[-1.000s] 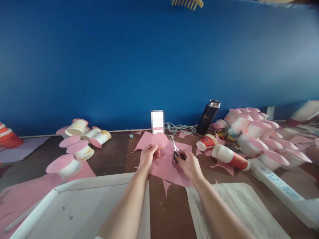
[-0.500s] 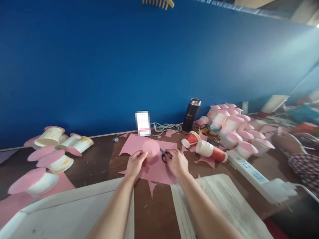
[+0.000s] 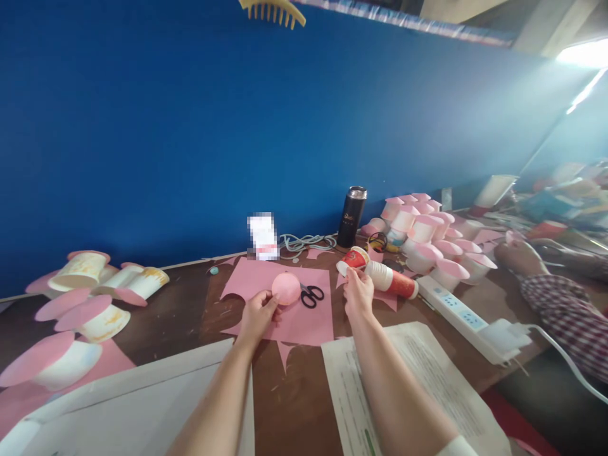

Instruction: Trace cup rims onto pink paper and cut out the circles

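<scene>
My left hand (image 3: 258, 315) pinches the edge of a pink paper circle (image 3: 286, 289) between thumb and fingers, over a cut pink paper sheet (image 3: 311, 326). Scissors with black handles (image 3: 312, 296) lie on that sheet, just right of the circle. Over to the right, my right hand (image 3: 358, 292) has its fingers closed at the rim of a red paper cup (image 3: 354, 258) lying on its side. Beside this cup lies a stack of nested paper cups (image 3: 392, 280), white at the rims and red along the body.
White cups with pink paper discs lie at left (image 3: 107, 316) and are piled at right (image 3: 422, 231). A black thermos (image 3: 352, 216) stands by the blue wall. A power strip (image 3: 468, 320) lies at right, near another person's hand (image 3: 520, 256). Printed paper (image 3: 408, 380) covers the front.
My right hand has let go of the scissors, leaving them on the pink sheet, and moved right to the red paper cup. My left hand still holds the circle. The view has turned slightly right.
</scene>
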{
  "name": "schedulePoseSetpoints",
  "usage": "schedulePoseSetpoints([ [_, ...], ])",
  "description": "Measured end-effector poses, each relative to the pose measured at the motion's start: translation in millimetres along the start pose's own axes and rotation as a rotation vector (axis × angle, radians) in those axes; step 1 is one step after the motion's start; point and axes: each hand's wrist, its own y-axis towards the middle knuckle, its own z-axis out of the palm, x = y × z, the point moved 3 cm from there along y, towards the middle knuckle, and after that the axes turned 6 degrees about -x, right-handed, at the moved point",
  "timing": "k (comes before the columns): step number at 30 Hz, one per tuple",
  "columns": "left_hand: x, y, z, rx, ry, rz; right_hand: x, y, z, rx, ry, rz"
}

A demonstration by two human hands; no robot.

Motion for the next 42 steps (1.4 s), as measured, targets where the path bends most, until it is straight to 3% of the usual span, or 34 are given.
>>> schedulePoseSetpoints([
  [3, 0.4, 0.6, -0.4, 0.014, -0.019, -0.010, -3.4, -4.6, 1.3, -0.103, -0.094, -0.064],
  [7, 2.6, 3.0, -0.7, 0.019, -0.018, -0.007, -2.3, -9.6, 2.9, -0.110, -0.219, -0.150],
  [18, 4.1, 5.7, 0.0, 0.016, -0.054, -0.041, -7.1, -22.1, 13.2, 0.072, -0.388, -0.260],
  [25, 1.0, 8.9, -8.1, -0.122, -0.348, -0.052, -2.2, -28.6, 16.7, 0.150, -0.424, -0.367],
  [34, -0.7, -0.7, 4.2, 0.142, -0.207, -0.044, -0.5, -29.9, 19.0, 0.196, -0.474, -0.455],
  [42, -11.8, -4.3, 0.6, 0.176, -0.064, 0.005, -0.1, -27.9, 19.5, 0.166, -0.545, -0.448],
])
